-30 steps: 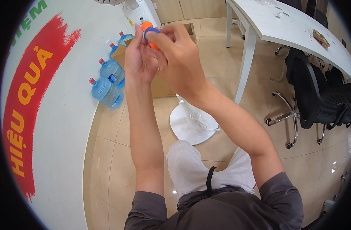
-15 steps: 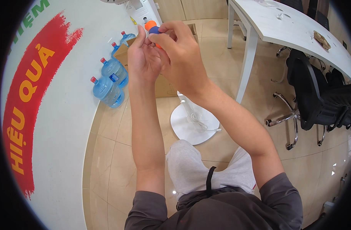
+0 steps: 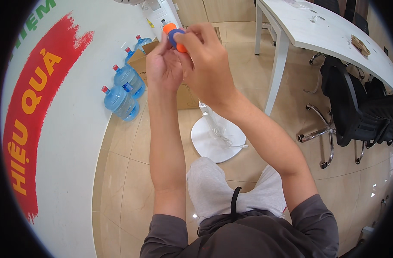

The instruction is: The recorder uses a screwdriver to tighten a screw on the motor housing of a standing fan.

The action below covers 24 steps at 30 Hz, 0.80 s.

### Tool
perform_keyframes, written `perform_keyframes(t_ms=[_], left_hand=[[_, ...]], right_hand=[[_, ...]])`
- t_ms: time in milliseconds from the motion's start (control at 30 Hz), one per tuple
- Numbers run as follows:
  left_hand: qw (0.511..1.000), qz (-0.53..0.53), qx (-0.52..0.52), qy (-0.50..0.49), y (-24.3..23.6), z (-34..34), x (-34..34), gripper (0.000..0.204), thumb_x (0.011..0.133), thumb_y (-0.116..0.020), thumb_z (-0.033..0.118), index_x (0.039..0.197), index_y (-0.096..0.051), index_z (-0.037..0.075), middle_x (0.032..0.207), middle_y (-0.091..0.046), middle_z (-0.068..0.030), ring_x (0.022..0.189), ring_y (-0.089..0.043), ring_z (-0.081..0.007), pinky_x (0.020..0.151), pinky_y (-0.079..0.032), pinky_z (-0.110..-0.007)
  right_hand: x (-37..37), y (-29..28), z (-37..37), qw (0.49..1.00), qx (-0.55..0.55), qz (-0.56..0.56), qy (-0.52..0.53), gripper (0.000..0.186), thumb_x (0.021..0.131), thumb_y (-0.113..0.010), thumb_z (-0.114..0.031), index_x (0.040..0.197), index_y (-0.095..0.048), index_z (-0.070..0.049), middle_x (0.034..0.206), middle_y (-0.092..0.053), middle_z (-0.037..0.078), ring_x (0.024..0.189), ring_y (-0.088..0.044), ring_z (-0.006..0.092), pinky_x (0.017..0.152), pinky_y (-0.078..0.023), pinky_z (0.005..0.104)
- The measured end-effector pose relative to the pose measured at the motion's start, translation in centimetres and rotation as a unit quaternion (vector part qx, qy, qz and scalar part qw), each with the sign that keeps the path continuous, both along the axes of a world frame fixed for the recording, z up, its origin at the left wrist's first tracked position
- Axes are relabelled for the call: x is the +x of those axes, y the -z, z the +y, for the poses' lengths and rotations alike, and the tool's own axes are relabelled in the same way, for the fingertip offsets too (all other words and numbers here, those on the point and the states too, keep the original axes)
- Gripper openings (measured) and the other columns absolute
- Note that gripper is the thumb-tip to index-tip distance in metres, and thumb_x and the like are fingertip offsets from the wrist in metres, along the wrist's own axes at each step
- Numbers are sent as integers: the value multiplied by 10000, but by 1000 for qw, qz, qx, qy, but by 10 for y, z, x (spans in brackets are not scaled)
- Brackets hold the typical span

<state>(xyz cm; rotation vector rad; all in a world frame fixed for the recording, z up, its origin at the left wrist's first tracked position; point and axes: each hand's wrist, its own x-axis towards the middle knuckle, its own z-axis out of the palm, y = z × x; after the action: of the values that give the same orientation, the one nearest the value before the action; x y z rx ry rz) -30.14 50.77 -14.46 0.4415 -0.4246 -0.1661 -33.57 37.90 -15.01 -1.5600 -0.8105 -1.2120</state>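
While pinched: orange-blue piece [image 3: 176, 36] between both hands

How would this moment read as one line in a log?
left hand: holds orange-blue object | right hand: grips same object | behind: water jugs, fan base

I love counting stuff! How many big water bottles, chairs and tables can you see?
Big blue plastic water bottles with red caps: 4
Black office chairs on wheels: 1
White tables: 1
Total: 6

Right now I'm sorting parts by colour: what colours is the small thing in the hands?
Orange and blue small thing, seen in the head view.
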Motion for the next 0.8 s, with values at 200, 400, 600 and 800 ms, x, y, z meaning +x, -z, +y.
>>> perform_keyframes(t_ms=[200, 400, 600, 800], left_hand=[[991, -94, 91, -23, -2, 6, -2, 369, 1027, -491, 221, 1249, -460, -72, 1125, -593, -181, 1090, -592, -267, 906, -551, -350], [995, 3, 42, -87, 0, 0, -1, 349, 1021, -495, 186, 1254, -457, -70, 1142, -594, -157, 1067, -592, -263, 949, -518, -385], [994, -47, 64, -80, 1, 2, 3, 302, 1021, -499, 177, 1215, -500, -54, 1098, -611, -134, 1019, -604, -245, 928, -528, -363], [992, -44, 92, -76, -5, 3, -5, 293, 1025, -490, 182, 1215, -510, -40, 1101, -614, -129, 1032, -604, -239, 912, -537, -352]], right_hand=[[1, -4, 1, 993, -32, -115, 21, 227, 726, -685, 24, 942, -616, 37, 1021, -543, 166, 907, -549, 342, 728, -510, 402], [-10, 0, 5, 999, 39, 24, -14, 246, 731, -684, 23, 968, -618, 30, 1001, -551, 152, 913, -554, 356, 719, -509, 412], [1, 0, 0, 998, -25, -55, 7, 247, 742, -671, 26, 986, -631, 15, 990, -575, 152, 937, -544, 342, 714, -508, 400], [-5, -2, 0, 996, -35, -79, 16, 290, 764, -669, 16, 1049, -625, -15, 1069, -567, 174, 972, -535, 334, 727, -511, 394]])
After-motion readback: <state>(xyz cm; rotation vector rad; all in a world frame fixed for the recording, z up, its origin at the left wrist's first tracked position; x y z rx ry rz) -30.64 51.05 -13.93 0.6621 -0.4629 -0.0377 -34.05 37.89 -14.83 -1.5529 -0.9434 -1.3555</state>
